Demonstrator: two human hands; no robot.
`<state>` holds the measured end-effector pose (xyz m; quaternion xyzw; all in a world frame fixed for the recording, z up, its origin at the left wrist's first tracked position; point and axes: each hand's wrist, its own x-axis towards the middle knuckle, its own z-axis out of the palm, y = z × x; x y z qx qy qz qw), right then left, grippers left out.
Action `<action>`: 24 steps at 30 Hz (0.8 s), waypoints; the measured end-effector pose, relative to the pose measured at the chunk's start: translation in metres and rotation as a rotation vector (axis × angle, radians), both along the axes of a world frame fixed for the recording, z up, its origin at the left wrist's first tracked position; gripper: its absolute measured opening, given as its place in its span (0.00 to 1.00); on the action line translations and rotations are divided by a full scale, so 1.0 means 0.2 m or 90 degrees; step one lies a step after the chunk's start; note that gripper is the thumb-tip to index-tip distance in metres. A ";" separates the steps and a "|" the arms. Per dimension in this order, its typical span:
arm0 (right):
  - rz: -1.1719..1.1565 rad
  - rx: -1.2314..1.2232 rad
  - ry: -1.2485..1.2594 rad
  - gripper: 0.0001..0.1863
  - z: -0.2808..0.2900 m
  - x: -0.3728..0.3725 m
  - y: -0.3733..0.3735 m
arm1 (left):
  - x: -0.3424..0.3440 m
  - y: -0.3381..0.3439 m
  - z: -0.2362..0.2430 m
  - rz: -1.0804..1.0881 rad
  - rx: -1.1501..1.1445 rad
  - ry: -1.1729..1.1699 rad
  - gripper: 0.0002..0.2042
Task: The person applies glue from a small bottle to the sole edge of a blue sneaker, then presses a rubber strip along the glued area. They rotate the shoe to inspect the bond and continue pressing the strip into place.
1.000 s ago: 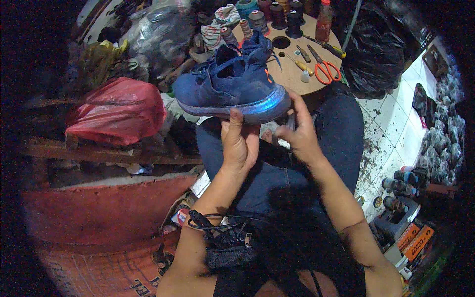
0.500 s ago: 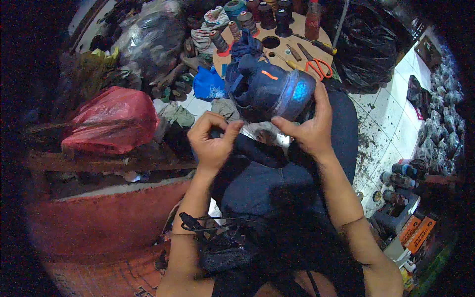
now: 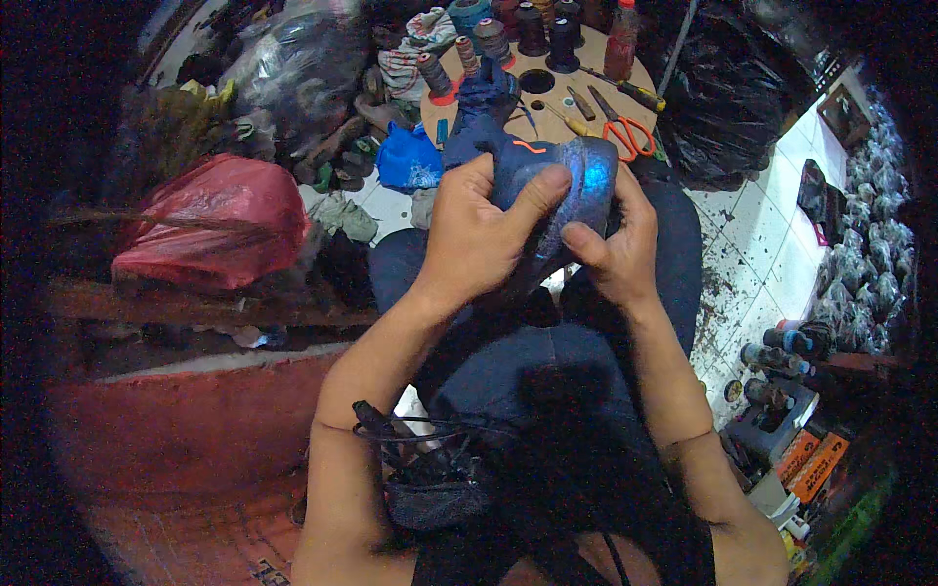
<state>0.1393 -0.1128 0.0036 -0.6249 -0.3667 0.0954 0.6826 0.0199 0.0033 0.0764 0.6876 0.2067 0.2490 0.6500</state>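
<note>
Blue sneaker is sitting over the lap, long axis running away toward the round wooden table. Left hand is clamping its near end, thumb across; right hand is gripping the sole edge.

Orange boxes at lower right; red plastic bag at left.

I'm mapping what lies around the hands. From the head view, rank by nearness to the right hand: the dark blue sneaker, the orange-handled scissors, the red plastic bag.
1. Dark blue sneaker: gripped by the right hand itself, and by the left hand.
2. Orange-handled scissors: just beyond, on the round wooden board.
3. Red plastic bag: far off on the person's left.
</note>
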 end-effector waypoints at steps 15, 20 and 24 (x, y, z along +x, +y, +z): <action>0.119 0.052 0.132 0.48 0.03 -0.01 -0.04 | 0.02 0.03 -0.07 0.083 0.171 -0.030 0.26; 0.098 0.071 0.092 0.52 -0.01 0.00 -0.02 | -0.01 0.03 -0.03 0.072 0.146 0.002 0.27; 0.063 0.072 0.072 0.56 -0.04 0.00 -0.03 | -0.02 0.04 -0.02 0.014 0.036 0.012 0.22</action>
